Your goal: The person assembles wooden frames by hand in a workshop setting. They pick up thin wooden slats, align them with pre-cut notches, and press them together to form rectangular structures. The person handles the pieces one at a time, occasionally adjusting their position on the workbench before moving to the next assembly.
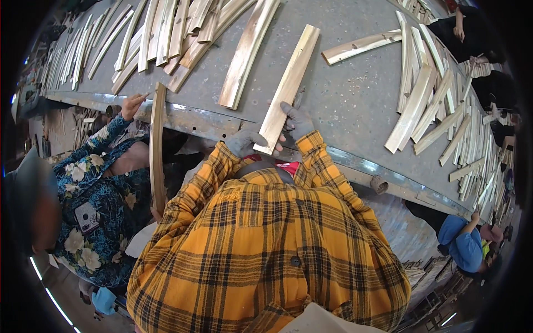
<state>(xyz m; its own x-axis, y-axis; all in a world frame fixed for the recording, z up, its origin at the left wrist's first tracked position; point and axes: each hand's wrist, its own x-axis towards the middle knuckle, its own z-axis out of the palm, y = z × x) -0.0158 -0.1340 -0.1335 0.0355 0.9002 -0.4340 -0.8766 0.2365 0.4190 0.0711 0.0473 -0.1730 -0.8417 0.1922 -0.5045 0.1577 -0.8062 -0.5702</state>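
Observation:
A pale wooden slat (291, 83) slants away from me over the near edge of the grey table. Its near end is in my left hand (244, 143), gloved in grey, with the fingers closed at the corner. Along its right side my right hand (298, 119), in a grey glove too, grips it with the thumb on top and fingertips showing below the slat. A second slat (250, 55) lies on the table just left of the held one. Farther right rests a shorter, browner board (361, 46).
Loose slats (172, 33) are heaped at the far left, and another pile (427, 105) spreads along the right. A co-worker in a flowered shirt (83, 211) stands at my left holding an upright slat (157, 144). The metal table edge (355, 161) runs before me. Other people stand at the right.

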